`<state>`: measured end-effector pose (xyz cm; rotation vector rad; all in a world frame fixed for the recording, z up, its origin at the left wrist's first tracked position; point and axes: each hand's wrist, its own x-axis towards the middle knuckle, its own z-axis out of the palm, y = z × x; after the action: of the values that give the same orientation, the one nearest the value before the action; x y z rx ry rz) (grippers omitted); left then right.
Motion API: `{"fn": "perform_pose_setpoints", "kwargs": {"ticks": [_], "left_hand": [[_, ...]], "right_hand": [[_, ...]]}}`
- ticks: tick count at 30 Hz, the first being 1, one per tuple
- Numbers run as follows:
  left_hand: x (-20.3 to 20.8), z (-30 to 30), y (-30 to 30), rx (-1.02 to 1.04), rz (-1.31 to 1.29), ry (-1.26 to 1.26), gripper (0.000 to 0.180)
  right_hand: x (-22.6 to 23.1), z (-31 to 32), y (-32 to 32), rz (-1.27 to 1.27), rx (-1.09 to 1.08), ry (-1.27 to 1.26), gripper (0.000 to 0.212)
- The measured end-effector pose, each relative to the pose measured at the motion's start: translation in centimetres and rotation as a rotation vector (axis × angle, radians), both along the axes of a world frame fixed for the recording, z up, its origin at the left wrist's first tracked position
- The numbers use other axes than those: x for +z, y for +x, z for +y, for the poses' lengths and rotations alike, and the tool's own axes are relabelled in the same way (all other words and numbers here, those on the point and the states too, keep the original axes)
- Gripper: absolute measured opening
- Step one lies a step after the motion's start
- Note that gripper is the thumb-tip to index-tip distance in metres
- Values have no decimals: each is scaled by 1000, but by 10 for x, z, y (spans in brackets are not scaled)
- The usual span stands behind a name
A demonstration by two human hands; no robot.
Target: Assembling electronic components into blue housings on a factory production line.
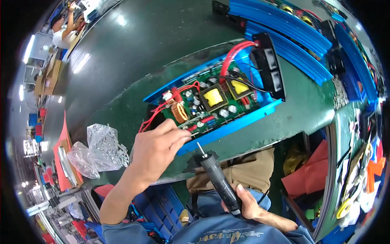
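Note:
An inverter-like unit in a blue metal casing [233, 132] lies open on the green bench in front of me. Its green circuit board [194, 122] carries yellow-wrapped transformers [214, 96] and a copper coil [179, 112]. Thick red cables [231, 57] run to a black end panel [271, 67] at the right. My left hand [156, 148] is at the casing's near left corner, thumb and fingertips pinched together at the board's edge; anything between them is hidden. My right hand [248, 203] grips a black electric screwdriver [219, 183], its bit pointing up toward the casing, apart from it.
Clear plastic bags [99, 148] with small grey metal pieces sit left of my left hand. More blue casings [288, 53] are stacked at the far right. Loose small parts [340, 95] and tools, including yellow-handled ones [344, 208], lie along the right. Another person [63, 36] works at the far left.

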<state>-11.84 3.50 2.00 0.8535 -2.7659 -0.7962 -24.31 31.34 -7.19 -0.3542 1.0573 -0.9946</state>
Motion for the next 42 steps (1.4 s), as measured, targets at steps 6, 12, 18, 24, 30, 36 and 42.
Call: {"fn": "perform_pose_setpoints", "kwargs": {"ticks": [6, 12, 18, 24, 30, 36, 42], "left_hand": [[4, -9, 1, -30, -24, 26, 14], [16, 2, 3, -154, -189, -21, 37], [13, 15, 8, -107, -134, -74, 41], [-5, 16, 16, -64, -52, -139, 37], [-2, 16, 12, -93, -74, -148, 33], [-10, 16, 11, -26, 41, -271, 24], [-11, -16, 19, -79, 163, -550, 22]], "right_hand": [[3, -5, -3, -76, -8, 31, 73], [8, -5, -1, -16, 15, 108, 102], [7, -3, -5, -50, 65, 123, 105], [11, -6, -4, -40, 48, 125, 98], [7, -8, 10, -222, -27, 141, 91], [1, -8, -3, -324, 25, 99, 93], [-8, 36, -23, 381, 16, 39, 91]]}}
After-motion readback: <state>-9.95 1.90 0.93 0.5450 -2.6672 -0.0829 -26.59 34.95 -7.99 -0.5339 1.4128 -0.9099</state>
